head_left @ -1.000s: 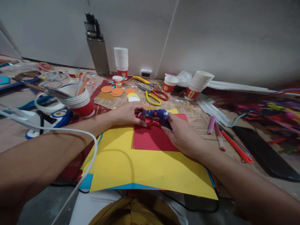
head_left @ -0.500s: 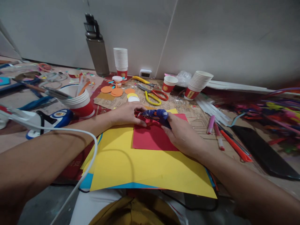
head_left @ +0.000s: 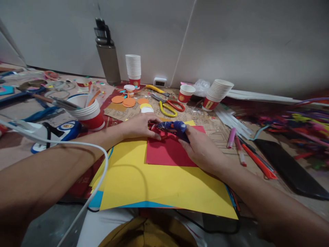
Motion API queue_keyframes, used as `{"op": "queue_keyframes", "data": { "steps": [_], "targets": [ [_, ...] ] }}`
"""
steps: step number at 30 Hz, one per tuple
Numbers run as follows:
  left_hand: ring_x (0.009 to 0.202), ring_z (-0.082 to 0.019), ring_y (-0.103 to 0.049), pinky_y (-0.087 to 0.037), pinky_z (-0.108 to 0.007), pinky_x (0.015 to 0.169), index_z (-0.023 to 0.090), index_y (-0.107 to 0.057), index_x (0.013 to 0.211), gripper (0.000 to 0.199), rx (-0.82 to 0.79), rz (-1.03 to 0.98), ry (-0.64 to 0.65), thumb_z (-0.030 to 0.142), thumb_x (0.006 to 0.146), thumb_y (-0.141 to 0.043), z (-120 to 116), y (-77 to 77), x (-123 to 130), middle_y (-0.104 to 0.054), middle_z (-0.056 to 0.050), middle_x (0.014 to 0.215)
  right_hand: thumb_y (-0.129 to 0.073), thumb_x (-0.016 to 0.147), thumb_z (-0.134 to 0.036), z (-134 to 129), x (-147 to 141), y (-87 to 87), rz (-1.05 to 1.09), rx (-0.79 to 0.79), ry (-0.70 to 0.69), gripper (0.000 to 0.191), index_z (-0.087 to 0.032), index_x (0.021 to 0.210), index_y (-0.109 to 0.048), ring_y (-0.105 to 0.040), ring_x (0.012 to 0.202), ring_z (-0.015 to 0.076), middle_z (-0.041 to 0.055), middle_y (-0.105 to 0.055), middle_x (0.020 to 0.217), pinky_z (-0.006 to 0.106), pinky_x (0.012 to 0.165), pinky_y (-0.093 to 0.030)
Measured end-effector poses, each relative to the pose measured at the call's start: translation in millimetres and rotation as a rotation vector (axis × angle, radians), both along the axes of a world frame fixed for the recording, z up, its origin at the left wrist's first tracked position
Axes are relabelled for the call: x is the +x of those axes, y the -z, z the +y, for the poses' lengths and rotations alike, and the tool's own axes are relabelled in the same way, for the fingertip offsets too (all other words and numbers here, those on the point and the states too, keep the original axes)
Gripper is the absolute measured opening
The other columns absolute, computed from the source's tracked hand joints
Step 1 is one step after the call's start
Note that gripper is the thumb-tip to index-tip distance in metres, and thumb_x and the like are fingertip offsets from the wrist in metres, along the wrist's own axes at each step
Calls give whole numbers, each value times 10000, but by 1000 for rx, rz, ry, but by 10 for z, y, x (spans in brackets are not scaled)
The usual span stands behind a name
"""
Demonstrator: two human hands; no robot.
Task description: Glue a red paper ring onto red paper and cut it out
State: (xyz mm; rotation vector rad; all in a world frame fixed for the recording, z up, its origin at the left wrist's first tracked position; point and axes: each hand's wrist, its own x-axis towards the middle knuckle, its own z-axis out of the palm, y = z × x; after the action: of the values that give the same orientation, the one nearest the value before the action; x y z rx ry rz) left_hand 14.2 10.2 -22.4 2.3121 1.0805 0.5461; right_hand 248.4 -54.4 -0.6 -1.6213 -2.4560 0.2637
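Note:
My right hand is wrapped round a dark blue tool, which looks like a glue gun, its tip pointing left. My left hand has thumb and fingers curled round a small red piece at the tool's tip; its shape is mostly hidden. Both hands are over a red sheet, which lies on large yellow sheets. Blue paper peeks out beneath the yellow.
Behind the hands lie scissors, orange discs and a cup. A cup of tools and a white cable are at left. Markers and a black phone lie at right.
The whole view has shifted very slightly, with objects a little lower in the picture. Both hands keep almost the same pose around the tool and the red piece.

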Motion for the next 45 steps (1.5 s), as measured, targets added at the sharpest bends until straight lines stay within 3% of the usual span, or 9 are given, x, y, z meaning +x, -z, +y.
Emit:
{"op": "queue_keyframes", "data": {
  "steps": [23,29,45],
  "targets": [
    [965,-198,-612,-447,-265,812,209,-711,1063,505,5,24,-16,510,663,-773,-2,-9,10,-698,-19,1050,-466,932,-256,6,6,0,-1,4,39,294,-154,1198,-540,-661,918,292,160,-695,1100,325,676,-441],
    [990,-205,-612,-445,-270,834,216,-711,1071,493,2,38,-9,508,677,-762,-8,-23,6,-707,-17,1065,-461,930,-246,9,-24,17,34,-12,-8,330,-155,1241,-524,-654,965,297,153,-688,1120,341,729,-460],
    [982,-209,-610,-453,-287,841,197,-706,1066,521,33,23,-12,517,660,-773,22,25,-1,-693,-40,1067,-463,930,-249,-10,19,-18,-30,14,40,279,-147,1171,-561,-658,865,269,147,-702,1036,315,669,-441]
  ]
}}
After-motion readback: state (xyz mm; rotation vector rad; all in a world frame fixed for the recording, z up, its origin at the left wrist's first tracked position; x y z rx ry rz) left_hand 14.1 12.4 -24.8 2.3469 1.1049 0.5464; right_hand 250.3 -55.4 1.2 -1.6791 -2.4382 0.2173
